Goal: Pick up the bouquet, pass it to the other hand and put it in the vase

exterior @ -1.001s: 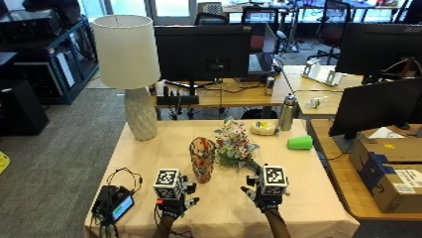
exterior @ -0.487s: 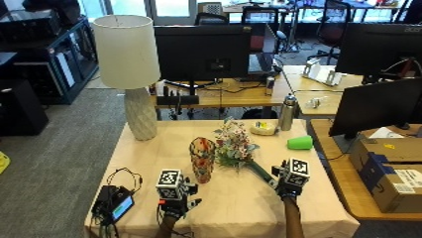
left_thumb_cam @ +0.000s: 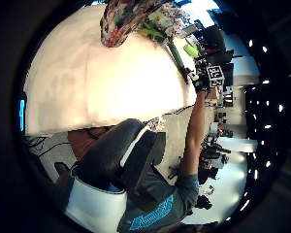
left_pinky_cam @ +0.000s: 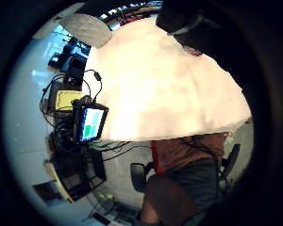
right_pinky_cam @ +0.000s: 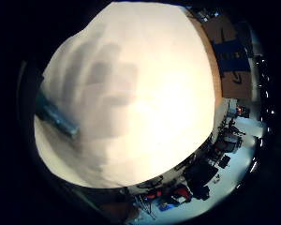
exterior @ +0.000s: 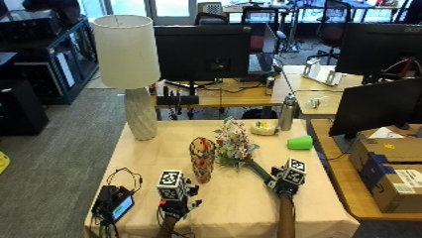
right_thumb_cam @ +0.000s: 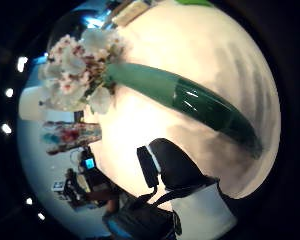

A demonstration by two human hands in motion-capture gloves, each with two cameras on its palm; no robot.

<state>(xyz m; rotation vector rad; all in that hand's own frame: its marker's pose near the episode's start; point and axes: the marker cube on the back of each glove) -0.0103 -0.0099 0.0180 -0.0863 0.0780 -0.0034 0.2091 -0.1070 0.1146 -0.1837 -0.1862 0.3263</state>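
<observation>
The bouquet (exterior: pixel 232 143) of pale flowers lies on the tan tablecloth (exterior: pixel 231 208), its green-wrapped stem (exterior: pixel 258 171) pointing toward the front right. My right hand (exterior: pixel 286 184) hovers at the stem's end. The right thumb side palm view shows the stem (right_thumb_cam: pixel 190 97) close beneath the palm, with no fingers around it. Straight fingers cast a shadow on the cloth beside the stem end (right_pinky_cam: pixel 56 117). The patterned vase (exterior: pixel 202 158) stands upright just left of the flowers. My left hand (exterior: pixel 177 201) rests near the table's front edge, empty, in front of the vase.
A tall white lamp (exterior: pixel 129 74) stands at the back left. A green cup (exterior: pixel 300 143), a metal bottle (exterior: pixel 286 113) and a pale roll (exterior: pixel 265 129) sit at the back right. A small screen device (exterior: pixel 119 206) with cables lies at the front left corner.
My right hand has moved to the right, from the table's front middle to the end of the bouquet's stem. The left hand, vase and bouquet have stayed put.
</observation>
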